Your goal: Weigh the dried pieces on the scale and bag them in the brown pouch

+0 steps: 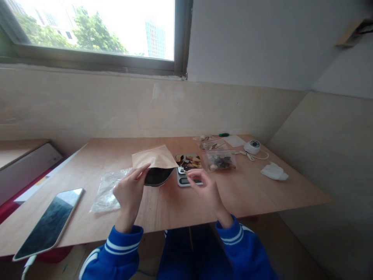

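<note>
My left hand (129,192) is raised above the plywood table (175,206), its fingertips on the lower edge of a kraft paper pouch (154,157). Under the pouch, partly hidden, sits a dark round bowl (159,177). My right hand (204,188) hangs loosely curled with nothing visible in it, just over the near end of a digital kitchen scale (186,179). Dark and tan dried pieces (189,160) lie at the scale's far end. Beside them is a clear plastic bag of dried pieces (219,160).
Another small bag (209,142), a green-handled tool (223,134), a white paper (234,140), a white corded device (252,147) and a white cloth (274,172) lie further back. An empty-looking plastic bag (106,192) and a phone (48,218) lie at the left.
</note>
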A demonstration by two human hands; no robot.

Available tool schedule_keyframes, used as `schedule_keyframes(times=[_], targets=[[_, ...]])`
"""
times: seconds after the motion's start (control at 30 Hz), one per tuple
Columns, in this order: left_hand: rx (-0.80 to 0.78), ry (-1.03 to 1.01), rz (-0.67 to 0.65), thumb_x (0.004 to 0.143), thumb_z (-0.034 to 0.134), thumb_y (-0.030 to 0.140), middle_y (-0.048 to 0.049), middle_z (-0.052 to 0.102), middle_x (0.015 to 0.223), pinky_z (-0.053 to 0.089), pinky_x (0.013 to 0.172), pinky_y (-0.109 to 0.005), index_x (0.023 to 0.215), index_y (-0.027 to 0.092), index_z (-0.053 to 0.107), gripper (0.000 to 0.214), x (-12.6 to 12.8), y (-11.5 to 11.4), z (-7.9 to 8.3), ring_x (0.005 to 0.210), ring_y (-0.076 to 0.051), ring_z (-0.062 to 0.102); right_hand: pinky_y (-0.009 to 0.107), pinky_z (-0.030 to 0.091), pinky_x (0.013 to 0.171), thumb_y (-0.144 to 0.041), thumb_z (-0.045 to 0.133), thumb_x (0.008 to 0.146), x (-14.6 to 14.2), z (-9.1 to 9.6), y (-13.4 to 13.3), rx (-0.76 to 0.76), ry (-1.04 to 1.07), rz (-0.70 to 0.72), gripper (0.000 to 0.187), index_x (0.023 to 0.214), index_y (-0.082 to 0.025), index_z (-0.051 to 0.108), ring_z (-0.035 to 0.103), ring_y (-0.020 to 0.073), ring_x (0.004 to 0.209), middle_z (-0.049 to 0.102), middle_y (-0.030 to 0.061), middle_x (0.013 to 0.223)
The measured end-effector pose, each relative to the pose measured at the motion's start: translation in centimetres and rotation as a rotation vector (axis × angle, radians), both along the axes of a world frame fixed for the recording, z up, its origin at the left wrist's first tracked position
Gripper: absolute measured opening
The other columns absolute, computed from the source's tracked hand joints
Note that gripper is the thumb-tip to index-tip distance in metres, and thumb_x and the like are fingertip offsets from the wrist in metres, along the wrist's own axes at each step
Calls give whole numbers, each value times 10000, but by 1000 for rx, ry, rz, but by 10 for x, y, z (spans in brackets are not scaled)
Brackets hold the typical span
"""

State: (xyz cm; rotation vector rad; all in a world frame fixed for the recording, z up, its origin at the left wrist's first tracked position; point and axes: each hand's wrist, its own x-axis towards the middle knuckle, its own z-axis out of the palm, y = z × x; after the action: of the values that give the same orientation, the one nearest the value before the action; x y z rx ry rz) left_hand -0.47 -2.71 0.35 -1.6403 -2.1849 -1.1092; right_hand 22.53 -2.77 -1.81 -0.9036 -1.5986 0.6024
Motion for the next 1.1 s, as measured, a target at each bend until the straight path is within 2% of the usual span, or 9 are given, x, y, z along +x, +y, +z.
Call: schedule_keyframes(times=[0.07,0.13,0.27,0.4,0.57,0.63,0.73,0.87,1.1], targets=[[21,-16,26,823,640,409,17,736,791,297,500,-223,1026,364,723,224,-1,3,-2,659,-157,640,301,552,793,-243,593,862,25,-21,19,-26,-2,-65,87,930,-199,625,642,179,928,649,56,963],[55,-37,44,820,645,404,19,736,788,302,497,-220,1030,362,722,228,0,5,-6,649,-153,638,317,550,792,-254,584,865,43,-40,40,-15,-101,-97,88,915,-194,624,641,183,899,641,56,934],[148,-57,37,820,654,376,29,739,817,308,489,-209,1027,358,722,219,4,9,-17,654,-136,642,348,538,827,-229,529,896,56,-58,68,60,-324,-39,110,952,-197,618,631,196,925,640,63,949],[248,-42,22,821,658,361,32,743,837,319,493,-202,1012,350,727,204,8,13,-26,664,-122,643,386,519,899,-187,473,925,58,-61,74,161,-477,20,164,1002,-206,617,625,206,994,659,72,999],[391,-15,0,833,650,333,31,738,801,336,506,-202,1013,330,728,197,12,24,-36,635,-104,622,416,473,963,-177,464,935,63,-61,62,253,-504,-140,201,1070,-215,609,583,215,1096,654,81,1101],[456,13,-56,836,649,296,26,736,802,368,539,-207,1033,320,723,212,12,30,-45,629,-101,612,408,472,939,-164,445,937,63,-60,55,247,-507,-211,210,1061,-211,609,591,212,1057,651,83,1074],[547,101,-154,826,654,218,8,742,844,424,638,-225,1081,304,705,274,10,37,-63,687,-119,624,391,466,913,-152,430,934,60,-54,49,235,-542,-240,224,1047,-210,615,590,211,1029,638,81,1046],[625,211,-191,784,685,146,-1,747,842,449,694,-246,1081,282,703,327,4,40,-81,708,-137,625,381,442,925,-165,460,925,55,-45,53,224,-608,-258,203,1037,-203,625,562,220,1059,604,91,1089],[620,249,-204,770,696,138,11,750,840,448,653,-246,1048,272,710,308,3,36,-79,659,-132,597,400,435,884,-201,529,902,56,-51,61,170,-782,-315,142,937,-205,667,543,244,986,577,92,1075]])
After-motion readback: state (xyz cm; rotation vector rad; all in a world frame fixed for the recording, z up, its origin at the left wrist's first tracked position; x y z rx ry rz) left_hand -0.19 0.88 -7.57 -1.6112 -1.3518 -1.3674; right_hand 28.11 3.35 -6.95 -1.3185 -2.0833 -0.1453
